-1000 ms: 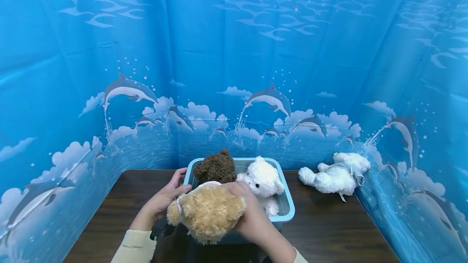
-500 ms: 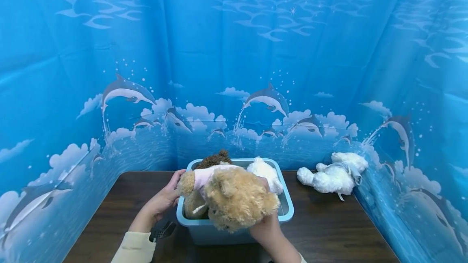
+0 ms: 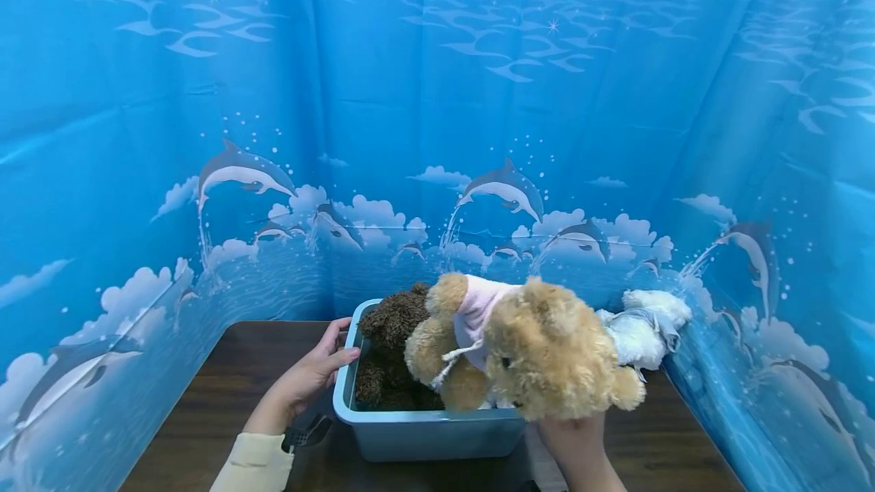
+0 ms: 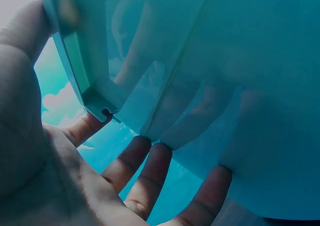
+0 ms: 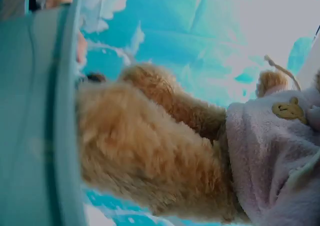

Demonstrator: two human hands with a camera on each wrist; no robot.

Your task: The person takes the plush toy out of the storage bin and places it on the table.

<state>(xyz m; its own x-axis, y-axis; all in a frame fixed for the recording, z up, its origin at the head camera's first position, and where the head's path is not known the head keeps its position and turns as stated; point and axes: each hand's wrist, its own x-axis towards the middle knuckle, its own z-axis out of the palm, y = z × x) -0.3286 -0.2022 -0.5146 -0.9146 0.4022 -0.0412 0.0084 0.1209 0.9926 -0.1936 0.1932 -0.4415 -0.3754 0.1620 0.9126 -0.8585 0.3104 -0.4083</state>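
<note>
A tan teddy bear point(image 3: 540, 348) in a pink shirt hangs in the air over the right half of a light-blue bin point(image 3: 424, 431). My right hand point(image 3: 577, 439) grips the bear from below, and its fingers are hidden in the fur. In the right wrist view the tan teddy bear point(image 5: 150, 151) fills the frame beside the bin's wall point(image 5: 30, 136). A dark brown bear point(image 3: 393, 332) sits in the bin's left half. My left hand point(image 3: 335, 348) holds the bin's left rim, thumb over the lip. Its fingers point(image 4: 150, 166) lie straight against the outer wall point(image 4: 210, 75).
A white plush toy point(image 3: 645, 329) lies on the dark wooden table point(image 3: 225, 370) at the back right, partly behind the tan bear. Blue dolphin-print curtains point(image 3: 437, 135) close in the table on three sides.
My right hand has lifted the tan bear up and to the right, off the bin's front edge. The white bear in the bin is now hidden behind it. My left hand has stayed on the rim.
</note>
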